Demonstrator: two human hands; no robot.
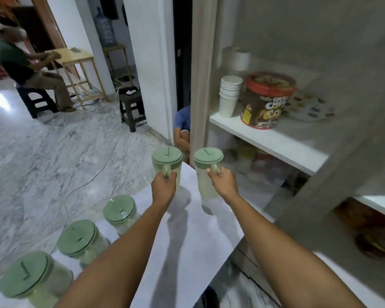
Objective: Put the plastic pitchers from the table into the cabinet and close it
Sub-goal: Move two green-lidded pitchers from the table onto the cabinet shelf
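I hold two clear plastic pitchers with pale green lids by their handles, above the far end of the white table (pixel 187 241). My left hand (pixel 163 185) grips the left pitcher (pixel 166 158). My right hand (pixel 223 182) grips the right pitcher (pixel 208 157), which hangs near the open cabinet (pixel 276 141). Three more green-lidded pitchers stand in a row along the table's left edge: a far pitcher (pixel 120 211), a middle pitcher (pixel 78 237) and a near pitcher (pixel 26 273).
On the cabinet's white shelf stand a stack of white paper cups (pixel 229 94), a red-lidded cookie tub (pixel 268 101) and a patterned plate (pixel 309 106). The cabinet door (pixel 320 174) hangs open at right. A seated person (pixel 25 65) and dark stools (pixel 131 107) are across the marble floor.
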